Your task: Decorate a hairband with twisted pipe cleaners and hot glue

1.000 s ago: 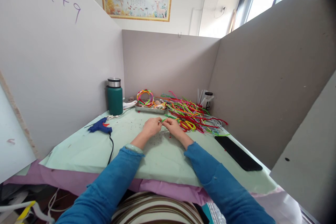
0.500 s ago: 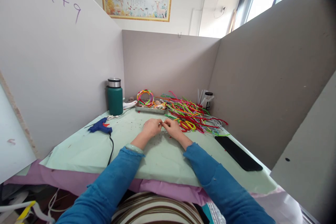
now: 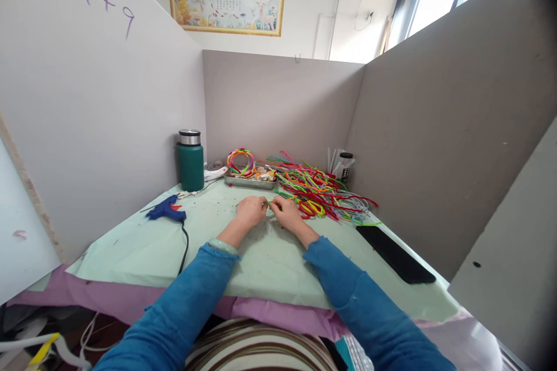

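Observation:
My left hand [image 3: 251, 212] and my right hand [image 3: 285, 213] meet fingertip to fingertip above the middle of the table. Both are closed in a pinch. Between them shows a short bit of a thin green strand [image 3: 268, 204], likely of the same fuzzy kind as the pile; most of it is hidden by my fingers. Just beyond my right hand lies a tangled heap of coloured pipe cleaners [image 3: 308, 182], red, green, yellow and orange. Behind my left hand stands a metal tray [image 3: 250, 183] with small pieces and a ring of braided coloured strands [image 3: 241, 162].
A blue glue gun [image 3: 167, 208] with a black cord lies to the left, near a green bottle [image 3: 190, 162]. At the right edge is a black flat slab [image 3: 395, 255]. A black-lidded jar [image 3: 345, 167] stands at the back right. Grey partitions [image 3: 282, 104] enclose the table.
My fingertips have drawn slightly apart, and the green strand now shows between them. Everything else on the table is as before.

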The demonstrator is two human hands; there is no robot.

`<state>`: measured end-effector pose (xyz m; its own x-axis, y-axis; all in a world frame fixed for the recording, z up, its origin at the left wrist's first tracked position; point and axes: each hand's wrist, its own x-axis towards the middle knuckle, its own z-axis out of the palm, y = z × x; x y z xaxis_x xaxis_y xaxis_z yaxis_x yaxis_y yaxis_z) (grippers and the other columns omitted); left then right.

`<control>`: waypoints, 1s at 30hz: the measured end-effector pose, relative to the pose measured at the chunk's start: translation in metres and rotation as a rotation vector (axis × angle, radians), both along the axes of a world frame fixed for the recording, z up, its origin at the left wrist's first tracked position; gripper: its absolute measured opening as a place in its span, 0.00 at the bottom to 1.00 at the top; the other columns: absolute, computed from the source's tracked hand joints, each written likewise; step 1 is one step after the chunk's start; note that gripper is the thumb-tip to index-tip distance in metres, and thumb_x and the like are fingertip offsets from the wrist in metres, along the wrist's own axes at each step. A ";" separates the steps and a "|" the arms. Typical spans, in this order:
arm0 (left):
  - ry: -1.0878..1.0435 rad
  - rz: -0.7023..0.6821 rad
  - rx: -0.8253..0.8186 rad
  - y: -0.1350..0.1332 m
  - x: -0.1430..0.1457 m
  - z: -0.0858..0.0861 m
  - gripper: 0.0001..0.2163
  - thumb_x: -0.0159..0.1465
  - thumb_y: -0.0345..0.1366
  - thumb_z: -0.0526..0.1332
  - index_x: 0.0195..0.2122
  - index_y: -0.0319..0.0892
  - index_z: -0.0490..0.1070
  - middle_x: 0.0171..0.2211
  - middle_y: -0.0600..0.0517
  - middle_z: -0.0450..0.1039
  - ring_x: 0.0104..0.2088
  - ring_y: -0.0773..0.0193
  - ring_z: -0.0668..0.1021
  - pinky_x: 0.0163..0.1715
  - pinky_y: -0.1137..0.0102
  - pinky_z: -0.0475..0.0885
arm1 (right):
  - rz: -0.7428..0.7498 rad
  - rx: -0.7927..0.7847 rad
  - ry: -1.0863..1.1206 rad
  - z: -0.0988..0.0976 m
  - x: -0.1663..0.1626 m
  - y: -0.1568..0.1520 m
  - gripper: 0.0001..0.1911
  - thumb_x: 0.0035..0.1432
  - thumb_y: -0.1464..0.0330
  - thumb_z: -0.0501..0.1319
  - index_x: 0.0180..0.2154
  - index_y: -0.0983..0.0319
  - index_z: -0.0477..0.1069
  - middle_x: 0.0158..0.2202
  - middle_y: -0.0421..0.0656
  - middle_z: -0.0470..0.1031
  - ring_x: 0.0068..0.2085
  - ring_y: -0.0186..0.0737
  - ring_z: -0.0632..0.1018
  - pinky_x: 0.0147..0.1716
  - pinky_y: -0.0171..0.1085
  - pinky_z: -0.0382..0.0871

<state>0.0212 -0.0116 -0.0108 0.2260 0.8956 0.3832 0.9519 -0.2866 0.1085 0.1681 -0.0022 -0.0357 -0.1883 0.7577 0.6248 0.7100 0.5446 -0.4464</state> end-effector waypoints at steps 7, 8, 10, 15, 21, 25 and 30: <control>0.017 -0.033 0.007 -0.001 -0.001 -0.001 0.15 0.63 0.42 0.50 0.43 0.48 0.74 0.38 0.46 0.77 0.41 0.57 0.76 0.39 0.67 0.68 | 0.019 0.018 -0.022 -0.001 0.001 0.000 0.11 0.57 0.65 0.55 0.26 0.62 0.70 0.23 0.39 0.71 0.25 0.33 0.68 0.25 0.31 0.52; 0.020 -0.036 0.008 -0.001 -0.001 -0.001 0.15 0.63 0.42 0.49 0.43 0.49 0.74 0.38 0.46 0.77 0.41 0.58 0.77 0.39 0.67 0.69 | 0.021 0.016 -0.023 -0.001 0.001 0.000 0.11 0.58 0.65 0.55 0.26 0.62 0.69 0.23 0.39 0.71 0.25 0.33 0.68 0.25 0.31 0.52; 0.026 -0.033 0.003 0.000 -0.001 -0.002 0.15 0.63 0.42 0.49 0.43 0.49 0.74 0.38 0.47 0.77 0.40 0.58 0.77 0.39 0.67 0.69 | 0.024 0.012 -0.025 -0.001 0.000 0.000 0.12 0.58 0.64 0.55 0.26 0.62 0.69 0.23 0.39 0.70 0.25 0.32 0.68 0.25 0.31 0.52; 0.025 -0.009 -0.009 0.000 -0.001 -0.001 0.15 0.63 0.40 0.49 0.42 0.48 0.74 0.38 0.46 0.77 0.41 0.57 0.77 0.39 0.67 0.69 | 0.031 0.002 -0.035 -0.002 0.000 0.002 0.12 0.58 0.63 0.55 0.26 0.62 0.69 0.23 0.39 0.71 0.26 0.33 0.68 0.26 0.31 0.53; 0.017 0.032 -0.032 -0.004 0.000 0.002 0.14 0.63 0.40 0.51 0.42 0.48 0.75 0.39 0.46 0.77 0.42 0.59 0.76 0.41 0.69 0.68 | 0.025 -0.027 -0.061 -0.001 0.001 0.000 0.11 0.58 0.64 0.55 0.27 0.61 0.71 0.24 0.39 0.72 0.26 0.33 0.69 0.25 0.31 0.53; 0.036 0.016 -0.025 -0.004 0.000 0.002 0.15 0.63 0.42 0.51 0.41 0.49 0.75 0.39 0.46 0.77 0.42 0.59 0.76 0.41 0.68 0.69 | 0.002 -0.032 -0.080 0.001 0.001 -0.001 0.10 0.58 0.65 0.56 0.29 0.61 0.72 0.25 0.40 0.73 0.27 0.34 0.69 0.26 0.32 0.52; 0.056 0.009 -0.016 -0.001 -0.001 0.001 0.14 0.62 0.40 0.51 0.42 0.49 0.75 0.39 0.46 0.77 0.42 0.58 0.76 0.40 0.67 0.69 | 0.023 -0.031 -0.098 0.000 0.001 -0.001 0.10 0.58 0.65 0.56 0.29 0.61 0.73 0.25 0.40 0.73 0.27 0.34 0.69 0.26 0.31 0.53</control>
<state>0.0200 -0.0129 -0.0099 0.2391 0.9035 0.3557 0.9590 -0.2772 0.0593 0.1694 -0.0036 -0.0354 -0.2654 0.7711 0.5787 0.7384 0.5485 -0.3922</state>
